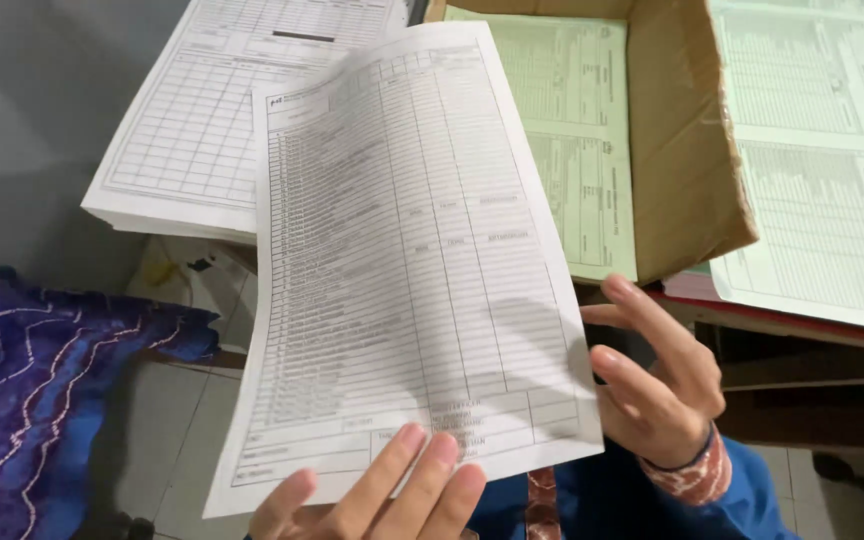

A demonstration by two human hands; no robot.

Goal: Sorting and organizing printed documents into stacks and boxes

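You held one white printed form (407, 260) up in front of you, long axis running from your lap up and away, top edge tilted slightly right.

Your left hand (382, 495) pinched its bottom edge, fingers (422, 465) lying flat on the face; your right hand (657, 385) hovered just beside its right edge, fingers loosely spread, holding nothing. Behind it, a cardboard box (687, 150) held pale green forms (577, 140), and a white stack (192, 120) lay to the left.
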